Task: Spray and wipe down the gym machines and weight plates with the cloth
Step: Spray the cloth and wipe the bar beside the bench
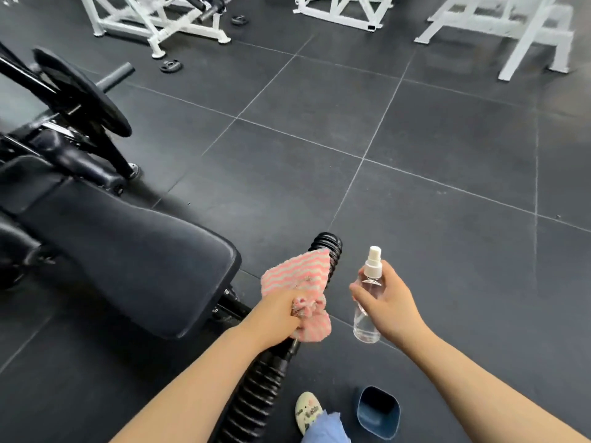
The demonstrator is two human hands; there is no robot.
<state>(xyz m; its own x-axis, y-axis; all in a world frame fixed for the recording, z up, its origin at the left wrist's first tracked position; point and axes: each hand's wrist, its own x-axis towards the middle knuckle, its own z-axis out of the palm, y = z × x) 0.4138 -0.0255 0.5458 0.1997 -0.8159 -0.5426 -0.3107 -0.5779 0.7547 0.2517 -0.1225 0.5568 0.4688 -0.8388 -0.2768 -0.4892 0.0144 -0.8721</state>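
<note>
My left hand (pixel 277 321) grips a pink-and-white striped cloth (pixel 297 276), wrapped over the black ribbed handle bar (pixel 329 243) of a gym machine. The bar runs from the bottom centre up past the cloth. My right hand (pixel 388 303) holds a clear spray bottle (pixel 367 302) with a white nozzle, upright, just right of the bar. The machine's black padded seat (pixel 128 260) lies to the left. A black weight plate (pixel 83 91) hangs on the machine at upper left.
A dark blue bin (pixel 377 412) stands on the floor beside my shoe (pixel 307 410). Small weight plates (pixel 171 65) lie near white machine frames (pixel 153 24) at the back. More white frames (pixel 527 30) stand far right. Dark rubber floor tiles (pixel 415 139) spread between.
</note>
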